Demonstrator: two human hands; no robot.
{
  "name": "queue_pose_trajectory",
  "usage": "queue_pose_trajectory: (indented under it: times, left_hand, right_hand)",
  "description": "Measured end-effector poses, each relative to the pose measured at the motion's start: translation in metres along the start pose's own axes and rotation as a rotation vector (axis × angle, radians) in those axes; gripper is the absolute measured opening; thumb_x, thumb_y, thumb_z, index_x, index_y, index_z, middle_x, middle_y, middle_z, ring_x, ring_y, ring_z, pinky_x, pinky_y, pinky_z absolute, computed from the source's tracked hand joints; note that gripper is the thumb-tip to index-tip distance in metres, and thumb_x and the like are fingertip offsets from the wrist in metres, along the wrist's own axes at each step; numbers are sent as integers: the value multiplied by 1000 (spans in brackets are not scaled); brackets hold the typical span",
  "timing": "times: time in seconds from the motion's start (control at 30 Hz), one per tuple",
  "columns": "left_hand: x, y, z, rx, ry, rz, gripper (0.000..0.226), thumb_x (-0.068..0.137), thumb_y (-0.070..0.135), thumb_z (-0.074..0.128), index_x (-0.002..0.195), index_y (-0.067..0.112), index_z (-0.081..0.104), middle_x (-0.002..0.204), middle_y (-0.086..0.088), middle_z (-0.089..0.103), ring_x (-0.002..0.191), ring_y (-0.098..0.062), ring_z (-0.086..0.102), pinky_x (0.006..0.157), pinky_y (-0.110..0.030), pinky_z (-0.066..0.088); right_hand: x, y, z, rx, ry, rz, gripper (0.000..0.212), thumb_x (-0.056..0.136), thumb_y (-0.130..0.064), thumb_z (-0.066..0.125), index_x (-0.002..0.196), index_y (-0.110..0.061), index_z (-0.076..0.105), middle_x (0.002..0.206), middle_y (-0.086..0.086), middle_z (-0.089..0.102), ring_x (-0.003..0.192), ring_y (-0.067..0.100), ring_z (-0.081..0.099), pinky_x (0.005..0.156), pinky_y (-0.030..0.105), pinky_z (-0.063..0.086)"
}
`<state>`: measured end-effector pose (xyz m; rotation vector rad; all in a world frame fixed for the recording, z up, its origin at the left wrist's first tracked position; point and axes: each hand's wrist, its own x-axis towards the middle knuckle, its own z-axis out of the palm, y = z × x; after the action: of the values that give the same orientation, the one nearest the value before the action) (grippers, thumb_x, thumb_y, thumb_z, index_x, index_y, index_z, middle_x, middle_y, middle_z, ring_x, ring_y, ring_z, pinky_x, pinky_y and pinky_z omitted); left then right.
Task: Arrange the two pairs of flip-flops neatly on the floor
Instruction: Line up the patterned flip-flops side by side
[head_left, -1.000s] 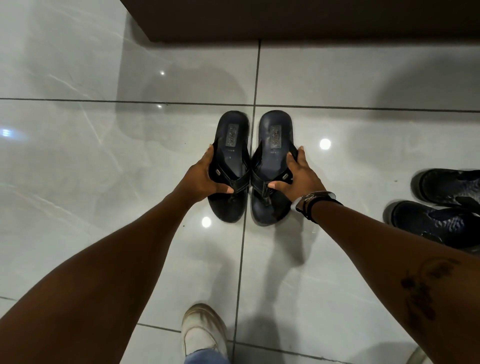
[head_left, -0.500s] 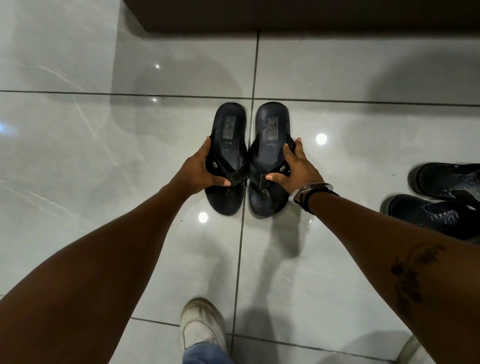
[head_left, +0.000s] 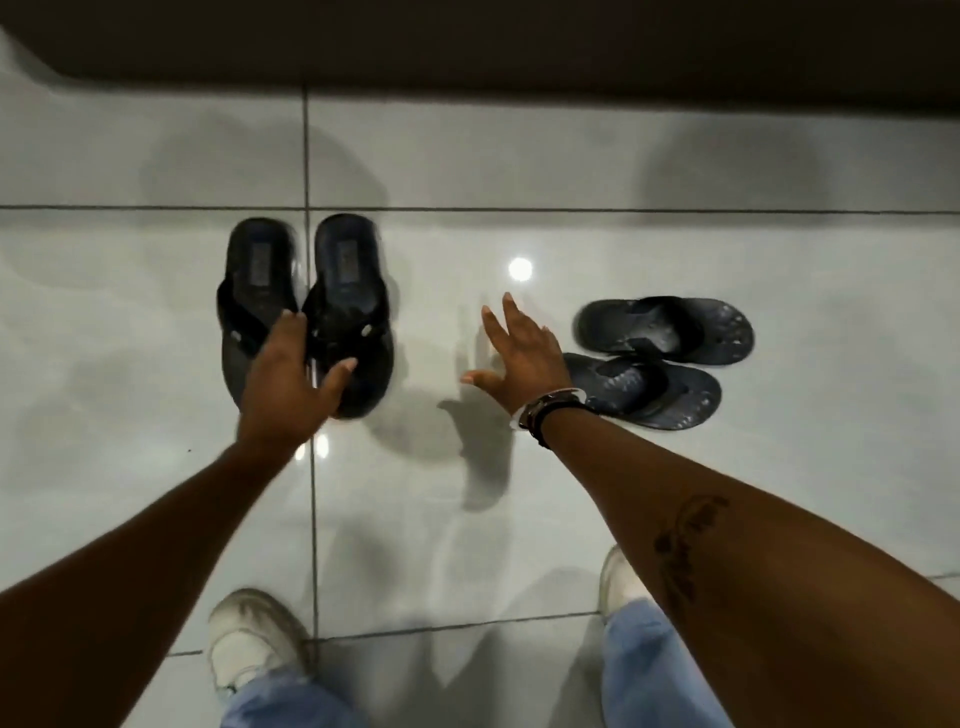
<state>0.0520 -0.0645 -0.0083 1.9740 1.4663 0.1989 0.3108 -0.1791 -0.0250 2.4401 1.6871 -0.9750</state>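
One pair of black flip-flops (head_left: 306, 306) stands side by side on the glossy floor, toes towards me, straddling a tile joint. My left hand (head_left: 291, 379) hovers over their near ends, fingers spread, holding nothing. A second, dark textured pair (head_left: 670, 358) lies sideways to the right, one sandal partly in front of the other. My right hand (head_left: 519, 353) is open in the air between the two pairs, just left of the second pair, with a watch and bands on the wrist.
A dark piece of furniture or wall base (head_left: 519, 47) runs along the far edge of the pale tiled floor (head_left: 130, 338). My two white shoes (head_left: 249, 639) and blue jeans (head_left: 654, 670) are at the bottom of the view.
Both hands have let go of the first pair. My right hand has swung right towards the second pair, and the view has turned right, bringing that pair fully into sight.
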Motion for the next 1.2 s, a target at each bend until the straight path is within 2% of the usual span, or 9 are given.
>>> queue_pose_trajectory:
  times: [0.13, 0.2, 0.37, 0.47, 0.63, 0.77, 0.9, 1.07, 1.2]
  left_hand:
    - [-21, 94, 73, -122, -92, -233, 68, 88, 35, 67, 140, -2, 44, 145, -24, 46, 137, -34, 42, 116, -38, 31]
    - [-34, 138, 109, -198, -141, -286, 68, 89, 35, 65, 140, -4, 43, 146, -24, 45, 138, -33, 41, 116, -35, 29]
    - [-63, 231, 183, -362, -223, -235, 29, 87, 22, 67, 108, 2, 69, 109, -19, 70, 104, -33, 64, 91, -34, 49]
    - [-69, 267, 217, -448, -291, -214, 25, 87, 19, 66, 94, -4, 69, 93, -23, 72, 91, -38, 66, 82, -40, 52]
    - [-66, 291, 265, -446, -326, -375, 25, 86, 20, 65, 89, -5, 69, 91, -23, 73, 89, -37, 68, 78, -38, 55]
    - [-59, 302, 288, -397, -342, -390, 25, 85, 19, 68, 77, -5, 67, 85, -23, 72, 85, -36, 68, 72, -27, 47]
    - [-52, 312, 300, -332, -358, -349, 21, 85, 11, 65, 76, -7, 64, 88, -28, 70, 88, -41, 66, 74, -34, 50]
    - [-41, 314, 300, -196, -353, -246, 14, 81, 6, 61, 80, -7, 66, 89, -27, 71, 89, -42, 66, 78, -42, 54]
    - [-31, 308, 292, -15, -475, -47, 12, 81, 8, 58, 83, -1, 67, 91, -21, 72, 90, -39, 66, 81, -42, 55]
  right_hand:
    - [-26, 76, -38, -77, 36, 73, 86, 84, -60, 55, 151, -24, 16, 163, 7, 2, 147, 29, 13, 118, 51, 10]
    - [-39, 112, -51, -110, 32, 108, 86, 84, -59, 56, 151, -25, 16, 163, 6, 1, 148, 28, 9, 119, 51, 8]
    - [-57, 190, -64, -225, -26, 138, 79, 87, -52, 55, 150, -24, 19, 163, 5, 2, 149, 26, 3, 118, 52, 3]
    - [-54, 224, -66, -254, -55, 150, 78, 88, -48, 56, 151, -23, 17, 163, 6, 1, 149, 28, 0, 118, 52, 1]
    - [-51, 269, -65, -276, -147, 151, 77, 86, -33, 59, 151, -27, 18, 163, 7, 1, 148, 31, 2, 119, 50, 5]
    - [-44, 285, -72, -333, -140, 45, 64, 87, -43, 56, 146, -30, 34, 161, 9, 12, 147, 33, 11, 118, 49, 12]
    - [-33, 283, -79, -432, -94, -18, 54, 80, -39, 66, 131, -32, 54, 156, 9, 28, 141, 35, 24, 115, 51, 19]
    - [-27, 274, -70, -470, -75, 53, 43, 69, -28, 74, 111, -33, 66, 142, 8, 42, 131, 36, 35, 109, 51, 28]
    - [-33, 274, -57, -296, -27, 166, 36, 75, -32, 69, 111, -31, 67, 133, 10, 52, 128, 36, 41, 103, 48, 35]
